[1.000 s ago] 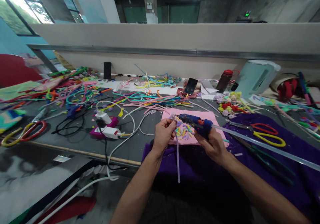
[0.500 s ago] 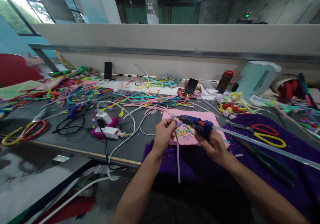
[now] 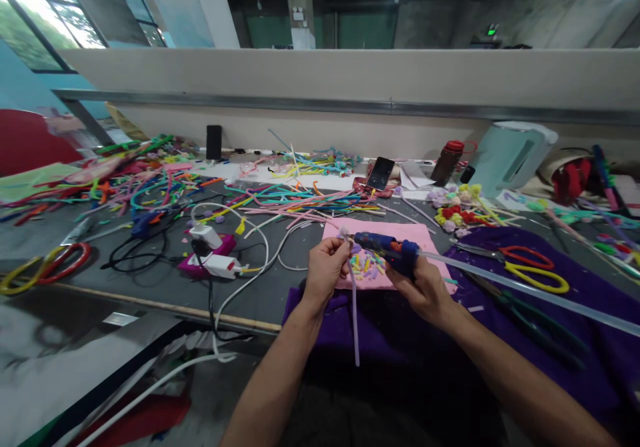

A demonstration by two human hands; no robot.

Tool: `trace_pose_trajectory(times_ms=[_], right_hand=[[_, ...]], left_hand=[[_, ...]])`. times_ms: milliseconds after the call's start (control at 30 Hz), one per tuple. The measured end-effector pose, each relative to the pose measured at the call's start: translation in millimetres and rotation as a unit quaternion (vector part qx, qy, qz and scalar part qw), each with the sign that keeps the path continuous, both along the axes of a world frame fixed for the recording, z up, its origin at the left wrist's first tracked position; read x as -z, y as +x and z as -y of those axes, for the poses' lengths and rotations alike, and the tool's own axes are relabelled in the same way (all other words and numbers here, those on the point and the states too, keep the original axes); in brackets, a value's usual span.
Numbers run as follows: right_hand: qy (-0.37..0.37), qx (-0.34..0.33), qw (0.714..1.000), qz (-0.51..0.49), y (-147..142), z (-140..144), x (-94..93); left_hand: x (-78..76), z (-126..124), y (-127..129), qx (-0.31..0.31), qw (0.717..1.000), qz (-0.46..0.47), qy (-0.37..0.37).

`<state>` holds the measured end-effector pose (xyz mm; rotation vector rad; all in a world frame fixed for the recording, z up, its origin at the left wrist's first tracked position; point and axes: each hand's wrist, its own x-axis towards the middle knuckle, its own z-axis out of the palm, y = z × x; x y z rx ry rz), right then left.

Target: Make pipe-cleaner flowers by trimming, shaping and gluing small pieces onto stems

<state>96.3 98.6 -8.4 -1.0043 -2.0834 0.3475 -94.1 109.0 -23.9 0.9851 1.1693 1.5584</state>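
Observation:
My left hand (image 3: 327, 265) pinches a lilac pipe cleaner (image 3: 355, 320) whose long stem hangs down below the fingers. A small pale lilac tuft tops it, just above my fingertips. My right hand (image 3: 423, 290) is wrapped round the handle of a blue glue gun (image 3: 385, 244), its nozzle pointing left at the tuft. From the gun's back a long clear glue stick (image 3: 520, 288) runs out to the right. Under both hands lies a pink cloth (image 3: 410, 227) with several short pastel pieces (image 3: 367, 265) on it.
Right, on purple cloth (image 3: 480, 247), lie red-and-yellow scissors (image 3: 537, 277) and dark-handled pliers (image 3: 530, 324). Left are plugged adapters (image 3: 220, 265) with looping cables, a second glue gun (image 3: 145, 224) and large scissors (image 3: 65, 264). Behind stand a phone (image 3: 381, 172), bottle (image 3: 447, 162) and kettle (image 3: 515, 157).
The glue gun has shifted slightly left, bringing its nozzle closer to the tuft. My left hand keeps its pinch on the pipe cleaner. The whole view has drifted a little.

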Motion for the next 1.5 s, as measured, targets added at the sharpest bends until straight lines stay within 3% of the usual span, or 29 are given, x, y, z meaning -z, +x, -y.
trace_pose_trajectory(times_ms=[267,467,1100,1233,1300,1400,1500], right_hand=[[0.025,0.022,0.999,0.003,1.1,0.2,1.7],[0.016,-0.013,1.000,0.008,1.7,-1.3,1.8],[0.027,-0.004,0.999,0.025,2.4,-1.4,2.0],[0.000,-0.012,1.000,-0.006,3.9,1.0,-1.4],[-0.050,-0.008,0.998,-0.047,5.5,1.0,-6.0],[-0.138,0.006,0.980,-0.146,10.4,-6.9,-12.6],[-0.154,0.051,0.964,-0.213,20.8,-26.3,-13.5]], left_hand=[[-1.6,0.7,0.5,0.002,1.000,0.004,-0.002],[-1.7,0.7,0.0,-0.004,1.000,0.000,-0.004],[-6.0,2.4,1.7,-0.005,1.000,-0.001,-0.010],[-5.9,2.2,1.3,-0.005,1.000,0.001,-0.010],[-5.7,2.3,1.2,-0.004,1.000,0.003,-0.007],[-6.3,2.9,1.6,0.001,1.000,-0.001,-0.011],[-8.1,3.9,2.8,0.006,1.000,-0.006,-0.020]])
